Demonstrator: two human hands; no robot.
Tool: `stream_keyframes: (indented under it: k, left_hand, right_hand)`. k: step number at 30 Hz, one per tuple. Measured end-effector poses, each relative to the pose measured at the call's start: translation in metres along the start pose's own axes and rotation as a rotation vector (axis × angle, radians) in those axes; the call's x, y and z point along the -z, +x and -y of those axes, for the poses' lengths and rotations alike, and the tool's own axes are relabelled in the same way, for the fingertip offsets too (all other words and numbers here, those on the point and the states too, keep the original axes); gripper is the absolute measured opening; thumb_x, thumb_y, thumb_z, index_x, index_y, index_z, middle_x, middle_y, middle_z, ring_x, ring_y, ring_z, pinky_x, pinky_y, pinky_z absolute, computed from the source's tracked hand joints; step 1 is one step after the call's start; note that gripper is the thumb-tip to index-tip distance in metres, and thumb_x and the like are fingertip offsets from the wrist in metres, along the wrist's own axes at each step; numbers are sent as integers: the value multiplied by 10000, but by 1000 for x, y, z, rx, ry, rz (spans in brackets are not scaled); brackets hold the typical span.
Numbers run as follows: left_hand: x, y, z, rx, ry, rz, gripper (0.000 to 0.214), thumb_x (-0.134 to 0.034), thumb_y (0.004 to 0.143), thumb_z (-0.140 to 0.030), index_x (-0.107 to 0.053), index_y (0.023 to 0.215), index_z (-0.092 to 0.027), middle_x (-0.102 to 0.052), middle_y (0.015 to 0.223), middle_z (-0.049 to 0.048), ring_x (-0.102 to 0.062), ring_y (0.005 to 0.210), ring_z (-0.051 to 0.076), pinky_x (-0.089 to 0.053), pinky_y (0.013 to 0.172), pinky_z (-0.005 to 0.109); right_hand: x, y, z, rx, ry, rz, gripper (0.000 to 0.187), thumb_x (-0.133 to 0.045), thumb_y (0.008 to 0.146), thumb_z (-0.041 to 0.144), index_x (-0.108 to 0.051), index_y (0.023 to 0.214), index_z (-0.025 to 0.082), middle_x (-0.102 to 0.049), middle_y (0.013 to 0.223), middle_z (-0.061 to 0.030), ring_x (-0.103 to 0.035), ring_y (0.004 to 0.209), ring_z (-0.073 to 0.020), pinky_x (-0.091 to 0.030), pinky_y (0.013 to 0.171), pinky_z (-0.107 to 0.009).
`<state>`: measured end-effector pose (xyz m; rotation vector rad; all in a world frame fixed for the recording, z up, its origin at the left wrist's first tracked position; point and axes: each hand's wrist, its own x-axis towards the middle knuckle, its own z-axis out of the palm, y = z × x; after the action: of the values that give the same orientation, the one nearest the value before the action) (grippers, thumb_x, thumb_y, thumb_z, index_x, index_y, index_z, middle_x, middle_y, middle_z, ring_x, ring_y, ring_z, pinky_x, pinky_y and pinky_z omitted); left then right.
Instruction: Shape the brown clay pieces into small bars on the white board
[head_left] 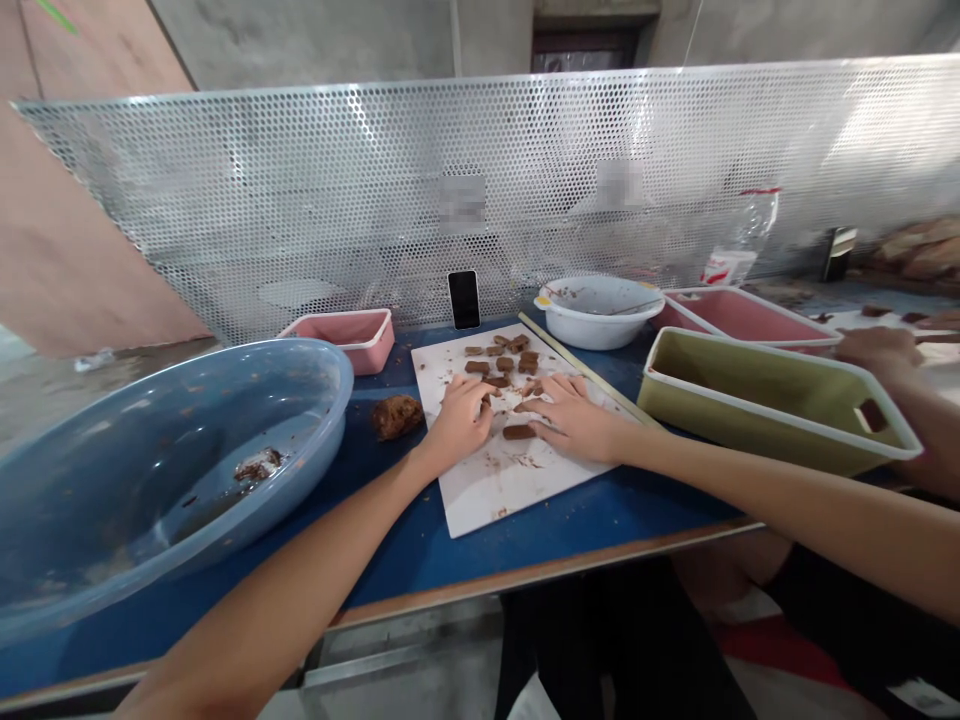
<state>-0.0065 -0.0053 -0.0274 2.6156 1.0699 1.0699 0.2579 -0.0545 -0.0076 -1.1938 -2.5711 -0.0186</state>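
Note:
On the white cutting board (495, 485) lie several small brown blocks (504, 362), with crumbs around them. My left hand (459, 415) rests on the board with its fingers curled down over pieces near the middle; what they grip is hidden. My right hand (571, 415) lies beside it, fingers bent and pressed on a brown piece (519, 432) at its fingertips. A brown lump (396, 415) sits on the blue table (420, 550) just left of the board.
A large blue basin (150, 470) with scraps stands at the left, a pink tray (349, 335) behind it. A phone (464, 298) leans on the perforated screen. A white bowl (598, 310), an olive tray (765, 400) and another person's hand (877, 350) are right.

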Motion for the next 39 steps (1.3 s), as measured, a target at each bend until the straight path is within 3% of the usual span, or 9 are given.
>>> stream_keyframes:
  k: [3,6,10,14,21,25,30,35,39]
  left_hand:
    - [0,-1,0,-6,-8,-2,300,-554,962,-72,-749,1140,-215,-796,1112,92,-644,1161,322,-535,1084,502]
    - [0,-1,1,-15,-16,3,296,-562,967,-65,-747,1139,-219,-794,1104,86,-646,1153,320,-534,1071,502]
    - [1,-2,2,-37,-14,0,277,-568,955,-50,-731,1102,-219,-765,1045,84,-639,1128,313,-538,1050,489]
    - [1,-2,2,-5,22,-2,246,-574,946,-47,-714,1042,-225,-732,1017,81,-634,1096,310,-537,1028,483]
    - [0,-1,2,1,28,-22,262,-568,971,-77,-736,1118,-214,-745,1067,87,-629,1110,312,-530,1044,487]
    - [2,0,-1,1,35,7,266,-569,961,-72,-738,1108,-216,-745,1051,85,-639,1091,306,-531,1037,480]
    - [2,0,-1,8,34,5,267,-568,962,-73,-728,1116,-221,-746,1054,81,-650,1103,306,-535,1055,481]
    - [0,-2,1,46,-28,-39,444,-567,963,-80,-645,1379,-213,-763,1175,101,-646,1207,320,-528,1118,503]
    - [-1,-3,1,69,-70,-39,473,-560,974,-95,-598,1434,-198,-754,1164,102,-639,1208,315,-525,1125,503]
  right_hand:
    - [1,11,-3,7,84,-76,363,-502,1106,224,-806,1298,274,-654,1476,-155,-577,1401,-365,-471,1182,-625]
    - [4,25,-9,82,329,-168,342,-513,1043,166,-834,1052,282,-682,1406,-113,-617,1397,-303,-490,1214,-567]
    - [4,37,-14,116,698,-255,227,-580,984,207,-694,790,241,-710,1245,-102,-680,1321,-267,-520,1186,-497]
    - [-4,37,-17,88,843,-271,205,-604,927,205,-600,726,242,-699,1127,-91,-676,1263,-269,-532,1115,-474]
    - [-10,30,-17,65,867,-312,232,-621,914,247,-480,730,248,-657,1055,-89,-651,1092,-253,-541,927,-413]
    - [-8,28,-11,25,693,-402,145,-609,976,244,-547,846,259,-652,1070,-74,-641,1087,-256,-526,1021,-453]
    - [-16,25,-5,-43,130,-415,86,-568,1067,257,-653,1080,261,-659,1299,-137,-577,1246,-350,-456,1095,-563]
    - [-20,21,0,160,-252,-250,248,-498,1159,281,-697,1297,230,-654,1444,-202,-545,1331,-391,-432,1114,-563]
    - [-17,17,-1,289,-422,-232,266,-524,1182,357,-715,1307,220,-672,1452,-209,-552,1357,-396,-446,1090,-550]
